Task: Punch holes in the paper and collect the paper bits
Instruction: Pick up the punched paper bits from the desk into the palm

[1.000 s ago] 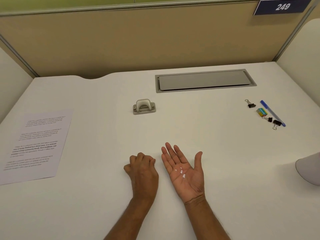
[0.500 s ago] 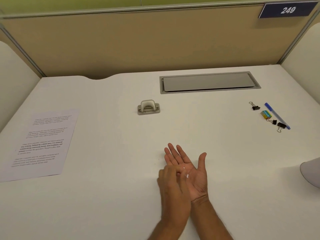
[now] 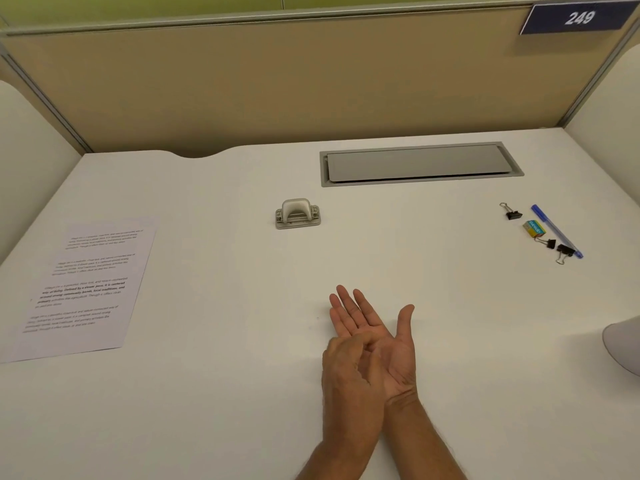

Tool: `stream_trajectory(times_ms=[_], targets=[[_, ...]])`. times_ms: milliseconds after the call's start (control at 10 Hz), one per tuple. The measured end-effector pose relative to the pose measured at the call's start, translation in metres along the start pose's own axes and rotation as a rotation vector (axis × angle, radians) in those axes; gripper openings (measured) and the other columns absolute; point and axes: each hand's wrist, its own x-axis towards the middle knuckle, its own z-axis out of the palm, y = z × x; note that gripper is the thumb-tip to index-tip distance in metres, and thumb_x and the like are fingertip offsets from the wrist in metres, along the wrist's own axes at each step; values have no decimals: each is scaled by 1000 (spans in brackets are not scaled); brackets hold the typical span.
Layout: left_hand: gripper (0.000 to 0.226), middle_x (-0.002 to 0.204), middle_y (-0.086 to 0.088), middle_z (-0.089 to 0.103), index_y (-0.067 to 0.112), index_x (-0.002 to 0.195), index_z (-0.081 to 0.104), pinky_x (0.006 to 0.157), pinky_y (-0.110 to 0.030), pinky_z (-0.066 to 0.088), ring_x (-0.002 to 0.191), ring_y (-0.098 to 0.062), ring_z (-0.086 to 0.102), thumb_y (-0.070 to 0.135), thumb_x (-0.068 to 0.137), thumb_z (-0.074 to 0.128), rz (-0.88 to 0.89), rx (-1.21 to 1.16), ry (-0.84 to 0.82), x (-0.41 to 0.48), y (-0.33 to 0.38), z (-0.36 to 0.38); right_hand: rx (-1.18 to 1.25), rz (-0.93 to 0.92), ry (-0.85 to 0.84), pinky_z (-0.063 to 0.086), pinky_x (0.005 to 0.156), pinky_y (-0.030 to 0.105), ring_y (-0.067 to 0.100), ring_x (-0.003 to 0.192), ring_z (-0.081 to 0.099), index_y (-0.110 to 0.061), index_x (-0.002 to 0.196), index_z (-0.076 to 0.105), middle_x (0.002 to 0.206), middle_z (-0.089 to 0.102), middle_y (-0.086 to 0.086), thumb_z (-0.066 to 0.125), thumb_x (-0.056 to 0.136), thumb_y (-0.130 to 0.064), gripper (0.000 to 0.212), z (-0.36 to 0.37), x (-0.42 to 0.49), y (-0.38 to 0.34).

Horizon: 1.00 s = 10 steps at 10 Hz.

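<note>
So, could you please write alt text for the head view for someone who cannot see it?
A person's right hand lies palm up on a white desk, the left hand curled over its palm. A hole punch stands beyond them, a printed sheet lies at left, binder clips and a pen at right.

Left hand (image 3: 349, 375) off the desk (image 3: 207, 410), now over the upturned right hand (image 3: 396, 353).

You can read the white number "249" on the dark blue rectangular sign (image 3: 579, 18) at the top right of the beige fabric partition panel (image 3: 311, 81). The white printed paper sheet (image 3: 83, 285) carries black paragraphs too small to read. The lettering on the small yellow and green box (image 3: 534, 227) is illegible.
</note>
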Motion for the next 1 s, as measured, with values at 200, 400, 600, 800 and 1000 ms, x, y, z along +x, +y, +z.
stream_trajectory(times_ms=[200,400,600,800,1000], targets=[[17,85,11,68,29,88,70,73,-21,47,83,-11,62,12,89,73,-39,66,265,17,-21,-25,83,39,9,21,121,52,45,142,38,2,146,40,152,42,27,55,91,-66,89,-1,4,-3],[18,94,12,68,22,100,72,81,-23,50,92,-10,62,11,86,77,-164,174,296,43,-54,-54,80,17,54,21,122,52,45,142,39,3,147,40,151,44,27,50,93,-66,88,-2,3,-4],[12,89,9,70,14,93,76,82,-20,46,91,-13,61,10,83,80,-88,308,231,58,-63,-51,92,9,31,21,122,52,45,141,40,7,141,49,150,44,28,51,93,-66,87,-3,3,-4],[10,81,15,66,19,84,75,83,-35,52,86,-14,59,9,84,79,-43,381,201,64,-66,-51,89,-2,52,20,122,52,45,142,39,3,146,42,150,44,28,51,93,-65,87,-1,1,-4],[19,80,5,61,18,78,66,78,-35,31,86,-22,52,3,90,67,-25,599,179,64,-69,-43,74,-4,68,22,122,52,45,141,39,2,147,40,150,44,28,51,93,-65,87,1,1,-3]])
